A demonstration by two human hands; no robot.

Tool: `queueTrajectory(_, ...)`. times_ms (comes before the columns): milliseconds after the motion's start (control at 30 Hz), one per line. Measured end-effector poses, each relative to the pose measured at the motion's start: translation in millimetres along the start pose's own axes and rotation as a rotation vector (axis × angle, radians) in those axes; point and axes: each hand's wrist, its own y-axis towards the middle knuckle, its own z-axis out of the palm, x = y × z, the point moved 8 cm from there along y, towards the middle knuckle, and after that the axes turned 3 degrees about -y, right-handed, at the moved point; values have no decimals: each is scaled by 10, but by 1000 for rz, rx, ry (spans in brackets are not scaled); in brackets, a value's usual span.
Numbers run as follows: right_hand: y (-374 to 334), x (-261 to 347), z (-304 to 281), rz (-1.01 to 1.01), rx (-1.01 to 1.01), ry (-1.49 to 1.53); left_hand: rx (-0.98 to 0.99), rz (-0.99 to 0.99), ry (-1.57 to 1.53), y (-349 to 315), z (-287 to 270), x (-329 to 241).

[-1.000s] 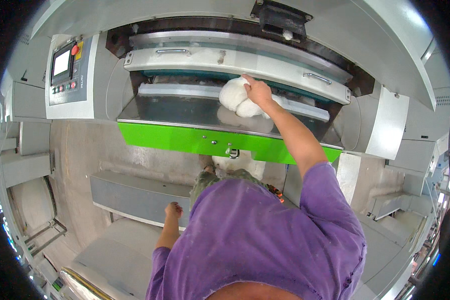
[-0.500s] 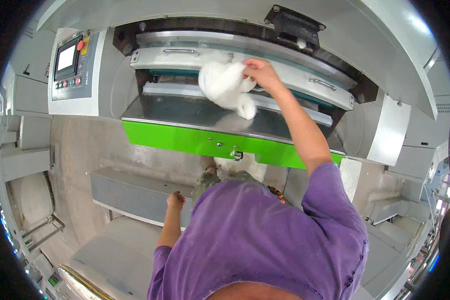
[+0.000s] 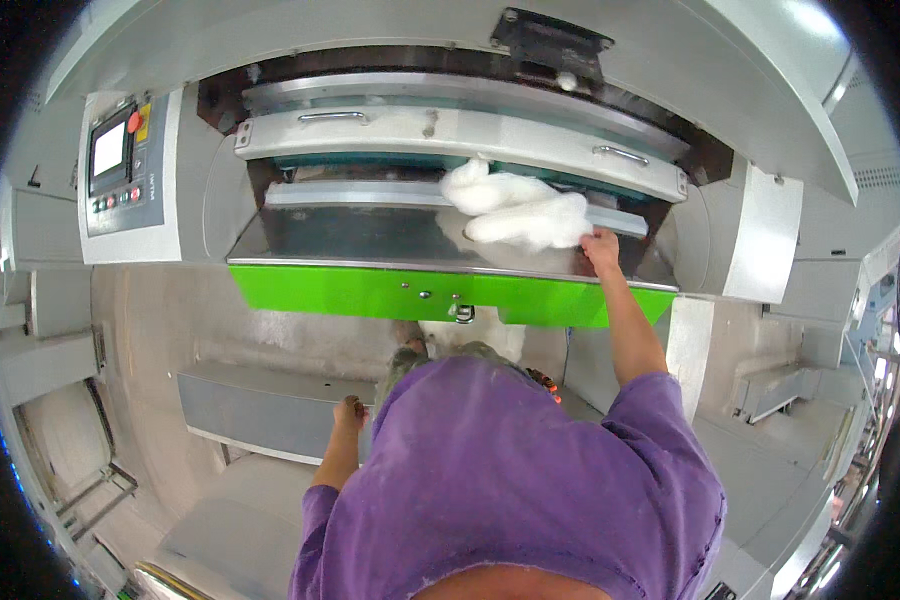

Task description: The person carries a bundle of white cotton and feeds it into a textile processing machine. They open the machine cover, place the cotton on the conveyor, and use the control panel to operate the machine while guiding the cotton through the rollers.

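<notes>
A soft white bundle of fluffy fibre (image 3: 532, 222) lies folded in two thick loops on the dark metal shelf (image 3: 350, 238) of a machine, right of the middle. Its upper loop rests against the grey metal bar (image 3: 370, 193) behind. My right hand (image 3: 600, 250) pinches the right end of the bundle, with the arm stretched forward over the shelf. My left hand (image 3: 348, 412) hangs low at my left side, away from the machine. Its fingers are curled in, and what they may hold is too small to make out.
A control panel with a screen (image 3: 110, 150) and several buttons stands at the left. A white cover with two handles (image 3: 450, 135) spans the machine behind the shelf. A green panel (image 3: 330, 292) runs along the shelf's front. A long grey box (image 3: 260, 400) lies at the lower left.
My right hand has come down and right, nearer to me. The fibre bundle, held raised before, now lies lower and stretched rightward over the shelf. The left hand has barely moved.
</notes>
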Motion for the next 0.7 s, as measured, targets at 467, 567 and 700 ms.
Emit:
queueTrajectory(467,-1050,2372,-102,-356,252,177,91,165,271,66,918,-856)
queueTrajectory(567,-1109,2710,-1165,-349,87,626,59,87,218,106,785,-702)
queueTrajectory(700,-1623,2688,-2983,-572,-596,1214,-38,2,312,112,425,-470)
